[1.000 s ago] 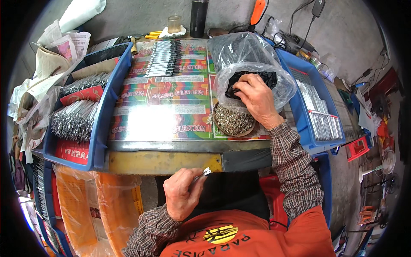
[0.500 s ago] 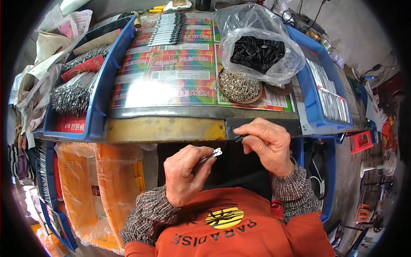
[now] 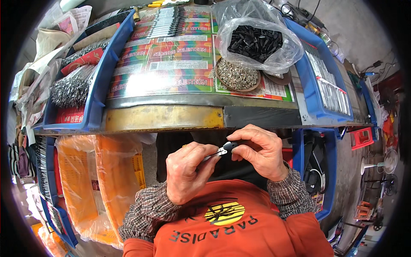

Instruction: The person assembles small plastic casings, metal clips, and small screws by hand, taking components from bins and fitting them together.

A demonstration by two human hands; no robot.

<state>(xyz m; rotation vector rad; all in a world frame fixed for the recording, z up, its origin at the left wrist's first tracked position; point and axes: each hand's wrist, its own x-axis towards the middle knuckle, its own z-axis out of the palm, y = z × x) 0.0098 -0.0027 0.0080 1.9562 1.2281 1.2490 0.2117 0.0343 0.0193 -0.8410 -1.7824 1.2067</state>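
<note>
"Gripped where?"
"Just in front of the table; one silvery metal piece pinched in left hand; one black part just beside it, pinched in right hand; could slip and fall if pinched too loosely."
"Counted?"
"On the table: two blue trays, one plastic bag, one dish; heaped pieces too crowded to count."

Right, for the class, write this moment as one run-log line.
left hand: pinching silvery piece | right hand: holding black piece at silvery piece's tip | table: open clear bag, small metal parts
</note>
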